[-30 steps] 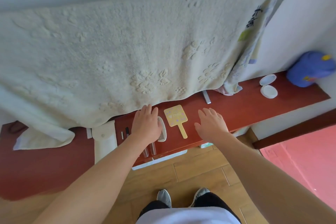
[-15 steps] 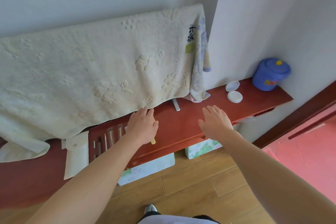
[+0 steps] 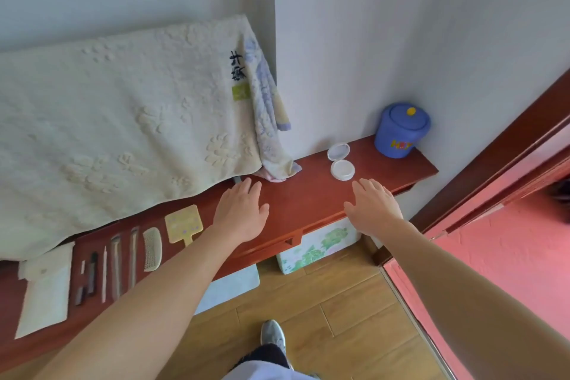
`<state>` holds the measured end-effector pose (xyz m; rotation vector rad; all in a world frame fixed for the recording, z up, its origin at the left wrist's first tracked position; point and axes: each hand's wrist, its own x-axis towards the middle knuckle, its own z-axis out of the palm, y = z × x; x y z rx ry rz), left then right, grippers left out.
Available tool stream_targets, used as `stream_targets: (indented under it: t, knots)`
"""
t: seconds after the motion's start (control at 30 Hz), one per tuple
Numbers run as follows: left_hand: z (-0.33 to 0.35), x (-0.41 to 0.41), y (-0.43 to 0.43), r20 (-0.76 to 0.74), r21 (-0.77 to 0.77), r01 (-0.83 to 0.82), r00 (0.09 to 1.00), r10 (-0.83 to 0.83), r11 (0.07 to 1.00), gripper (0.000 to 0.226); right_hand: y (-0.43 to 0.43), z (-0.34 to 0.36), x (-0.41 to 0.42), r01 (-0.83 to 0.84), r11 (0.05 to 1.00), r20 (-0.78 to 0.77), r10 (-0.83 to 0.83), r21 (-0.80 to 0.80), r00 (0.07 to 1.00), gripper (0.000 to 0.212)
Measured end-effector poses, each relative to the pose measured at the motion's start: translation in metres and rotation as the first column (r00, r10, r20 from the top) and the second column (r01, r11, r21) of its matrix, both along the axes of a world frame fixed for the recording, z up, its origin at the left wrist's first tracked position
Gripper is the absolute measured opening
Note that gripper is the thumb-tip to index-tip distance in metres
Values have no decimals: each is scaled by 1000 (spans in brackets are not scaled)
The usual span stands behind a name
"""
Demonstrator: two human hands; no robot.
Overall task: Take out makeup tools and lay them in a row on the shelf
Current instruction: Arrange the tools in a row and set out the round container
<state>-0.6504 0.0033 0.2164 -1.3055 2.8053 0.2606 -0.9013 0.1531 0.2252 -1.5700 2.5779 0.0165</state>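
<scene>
On the red-brown shelf (image 3: pixel 308 194) lies a row of makeup tools: a white pouch (image 3: pixel 46 284), small dark sticks (image 3: pixel 89 274), a thin white stick (image 3: pixel 104 274), two slim brushes (image 3: pixel 123 259), a cream comb (image 3: pixel 152 248) and a yellow hand mirror (image 3: pixel 183 224). An open white compact (image 3: pixel 340 160) sits further right. My left hand (image 3: pixel 242 211) hovers flat over the shelf, right of the mirror, holding nothing. My right hand (image 3: pixel 371 207) is spread over the shelf's front edge, below the compact, also empty.
A cream towel (image 3: pixel 123 133) hangs over the shelf's back, with a smaller patterned cloth (image 3: pixel 271 133) at its right end. A blue lidded pot (image 3: pixel 401 129) stands at the shelf's right end. Floral boxes (image 3: pixel 317 244) sit under the shelf on the wooden floor.
The view has swung right and pulled back. Both hands have moved right along the shelf, my left hand leaving the comb and mirror, which now lie uncovered in the row.
</scene>
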Motion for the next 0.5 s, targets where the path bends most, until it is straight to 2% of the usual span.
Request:
stream_targets:
  t: [0.17,0.37,0.5]
  knots:
    - [-12,-53,-23,-45,1,81,996,-81,997,53,-13,-8,-42,40,999,-14,-39,17,999,45]
    - [-32,-115,-41,41,27,157,986,-158,987,59,-30,-23,-90,78,996,24,-79,45,997,45]
    - [-47,-148,-45,80,105,129,987,-138,986,60,-49,-40,-121,61,994,93,-70,87,993,53]
